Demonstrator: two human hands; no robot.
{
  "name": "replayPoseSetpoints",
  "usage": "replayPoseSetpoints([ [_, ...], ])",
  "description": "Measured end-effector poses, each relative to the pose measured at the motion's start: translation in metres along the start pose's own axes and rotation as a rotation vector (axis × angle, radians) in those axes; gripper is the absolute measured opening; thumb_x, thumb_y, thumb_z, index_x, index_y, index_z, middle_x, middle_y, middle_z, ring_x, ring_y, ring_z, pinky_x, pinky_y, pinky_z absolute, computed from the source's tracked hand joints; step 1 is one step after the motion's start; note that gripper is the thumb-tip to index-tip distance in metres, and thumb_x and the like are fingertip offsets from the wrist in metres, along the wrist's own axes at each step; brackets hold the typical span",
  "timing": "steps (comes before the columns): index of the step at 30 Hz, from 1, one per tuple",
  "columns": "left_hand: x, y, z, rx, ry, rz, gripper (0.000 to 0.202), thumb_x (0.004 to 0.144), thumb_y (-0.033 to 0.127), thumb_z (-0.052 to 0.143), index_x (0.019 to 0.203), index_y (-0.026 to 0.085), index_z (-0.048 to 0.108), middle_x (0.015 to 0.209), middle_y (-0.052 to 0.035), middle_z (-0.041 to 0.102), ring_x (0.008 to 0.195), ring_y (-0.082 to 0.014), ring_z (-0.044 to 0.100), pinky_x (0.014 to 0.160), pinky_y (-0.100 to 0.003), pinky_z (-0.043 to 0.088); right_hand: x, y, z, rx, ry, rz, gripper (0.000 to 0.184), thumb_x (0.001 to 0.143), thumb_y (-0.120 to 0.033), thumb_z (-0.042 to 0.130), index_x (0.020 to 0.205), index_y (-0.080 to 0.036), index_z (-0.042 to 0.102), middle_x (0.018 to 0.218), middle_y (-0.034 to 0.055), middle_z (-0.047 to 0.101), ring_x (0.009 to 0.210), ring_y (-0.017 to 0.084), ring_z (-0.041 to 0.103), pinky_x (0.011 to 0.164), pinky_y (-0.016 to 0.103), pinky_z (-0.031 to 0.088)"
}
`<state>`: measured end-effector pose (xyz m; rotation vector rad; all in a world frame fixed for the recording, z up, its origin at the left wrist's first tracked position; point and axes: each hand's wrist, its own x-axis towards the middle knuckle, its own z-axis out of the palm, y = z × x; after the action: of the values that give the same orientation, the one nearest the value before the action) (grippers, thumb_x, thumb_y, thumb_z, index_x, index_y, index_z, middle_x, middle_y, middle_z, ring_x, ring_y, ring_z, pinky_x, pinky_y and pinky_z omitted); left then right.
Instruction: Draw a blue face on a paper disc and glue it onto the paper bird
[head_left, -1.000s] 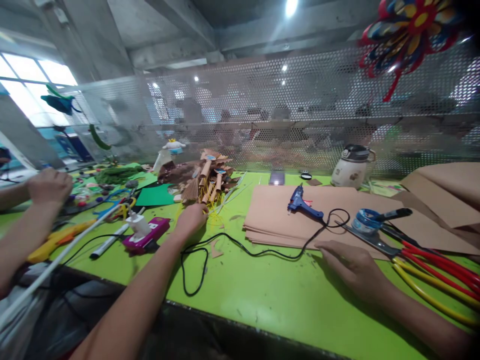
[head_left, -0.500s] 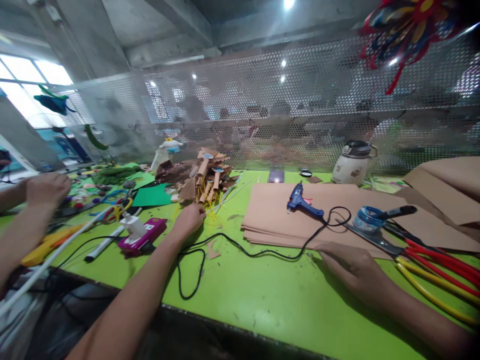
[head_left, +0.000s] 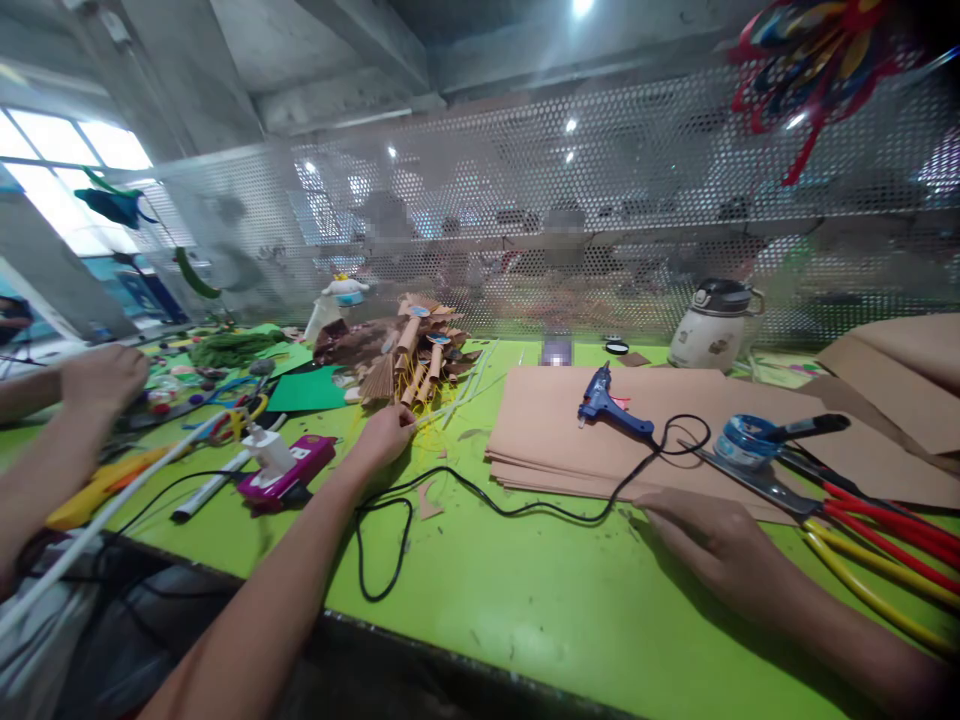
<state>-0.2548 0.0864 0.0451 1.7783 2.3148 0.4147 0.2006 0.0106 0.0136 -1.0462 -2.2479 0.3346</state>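
My left hand [head_left: 382, 440] is closed in a pinch at the near side of a pile of brown paper fans and rolls [head_left: 420, 355]. Thin yellow strings [head_left: 431, 420] hang from the pile beside its fingertips; what the fingers hold is too small to make out. My right hand [head_left: 709, 535] has its fingers stretched out, low over the green table [head_left: 525, 630]. Its fingertips are at the front edge of a stack of brown paper sheets [head_left: 540, 420]. A blue glue gun [head_left: 607, 400] lies on that stack, its black cord [head_left: 517, 512] looping between my hands.
Scissors [head_left: 772, 485] with red and yellow handles and a blue tape roll [head_left: 746, 440] lie on the right. A white kettle [head_left: 709, 330] stands behind. A purple power strip [head_left: 289, 475] holds a white plug [head_left: 268, 450]. Another person's hand [head_left: 105, 380] is at far left.
The view has shifted slightly, so most things sit a little farther right. Both hands keep nearly the same place and shape.
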Motion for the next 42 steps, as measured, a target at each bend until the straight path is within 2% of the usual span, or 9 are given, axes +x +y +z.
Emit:
replayPoseSetpoints([
  [7, -0.007, 0.001, -0.004, -0.134, 0.086, 0.045, 0.033, 0.102, 0.038, 0.069, 0.127, 0.017, 0.066, 0.125, -0.0092, 0.069, 0.105, -0.0246, 0.070, 0.089, -0.045, 0.062, 0.002, -0.005, -0.002, 0.043, 0.000, 0.018, 0.028, 0.103, -0.029, 0.055, 0.107, -0.020, 0.081, 0.107, 0.0118, 0.084, 0.093, 0.027, 0.081, 0.081, 0.038, 0.067],
  [16, -0.009, -0.006, -0.014, -0.318, 0.302, -0.011, 0.032, 0.102, 0.038, 0.069, 0.126, 0.017, 0.067, 0.125, -0.0093, 0.069, 0.107, -0.0253, 0.070, 0.091, -0.046, 0.061, 0.003, -0.003, -0.002, 0.023, -0.021, -0.002, 0.029, 0.105, -0.027, 0.052, 0.108, -0.019, 0.079, 0.105, 0.0114, 0.084, 0.091, 0.025, 0.080, 0.079, 0.035, 0.064],
  [21, -0.011, -0.010, -0.025, -0.515, 0.364, -0.036, 0.030, 0.102, 0.038, 0.069, 0.122, 0.016, 0.067, 0.118, -0.0079, 0.070, 0.098, -0.0222, 0.071, 0.085, -0.042, 0.063, 0.005, -0.004, -0.003, -0.008, -0.043, -0.013, 0.030, 0.104, -0.026, 0.049, 0.106, -0.018, 0.079, 0.104, 0.0124, 0.083, 0.090, 0.026, 0.080, 0.078, 0.036, 0.064],
  [26, -0.008, -0.014, -0.026, -0.765, 0.463, -0.113, 0.029, 0.102, 0.037, 0.068, 0.123, 0.016, 0.066, 0.117, -0.0077, 0.070, 0.095, -0.0209, 0.071, 0.081, -0.039, 0.063, 0.006, -0.006, -0.004, 0.008, -0.039, 0.005, 0.031, 0.103, -0.025, 0.050, 0.103, -0.018, 0.080, 0.102, 0.0124, 0.084, 0.088, 0.027, 0.079, 0.076, 0.037, 0.064],
  [31, -0.009, -0.011, -0.025, -0.982, 0.400, -0.191, 0.033, 0.102, 0.036, 0.069, 0.127, 0.017, 0.065, 0.125, -0.0094, 0.068, 0.103, -0.0235, 0.070, 0.087, -0.043, 0.062, 0.005, -0.005, -0.004, 0.011, -0.090, 0.036, 0.035, 0.105, -0.028, 0.047, 0.106, -0.016, 0.080, 0.105, 0.0144, 0.083, 0.091, 0.027, 0.079, 0.079, 0.038, 0.063],
  [36, -0.011, -0.004, -0.025, -1.163, 0.272, -0.259, 0.033, 0.102, 0.036, 0.069, 0.129, 0.017, 0.065, 0.127, -0.0099, 0.068, 0.105, -0.0242, 0.070, 0.088, -0.044, 0.062, 0.010, -0.006, -0.004, 0.079, -0.045, 0.075, 0.033, 0.103, -0.028, 0.049, 0.105, -0.015, 0.079, 0.100, 0.0142, 0.083, 0.088, 0.026, 0.079, 0.077, 0.036, 0.061],
  [39, -0.012, -0.002, -0.024, -1.269, 0.224, -0.302, 0.033, 0.101, 0.036, 0.069, 0.129, 0.017, 0.065, 0.127, -0.0098, 0.068, 0.105, -0.0242, 0.070, 0.088, -0.044, 0.062, 0.031, -0.017, -0.009, 0.063, -0.034, 0.008, 0.033, 0.100, -0.026, 0.049, 0.102, -0.015, 0.080, 0.095, 0.0147, 0.083, 0.084, 0.027, 0.078, 0.073, 0.035, 0.060],
  [42, -0.013, -0.001, -0.023, -1.410, 0.162, -0.345, 0.034, 0.101, 0.035, 0.069, 0.129, 0.017, 0.065, 0.128, -0.0100, 0.067, 0.105, -0.0243, 0.070, 0.088, -0.044, 0.062, 0.071, -0.036, -0.012, 0.013, -0.103, -0.075, 0.030, 0.098, -0.020, 0.050, 0.096, -0.015, 0.080, 0.090, 0.0129, 0.082, 0.081, 0.024, 0.075, 0.075, 0.035, 0.057],
])
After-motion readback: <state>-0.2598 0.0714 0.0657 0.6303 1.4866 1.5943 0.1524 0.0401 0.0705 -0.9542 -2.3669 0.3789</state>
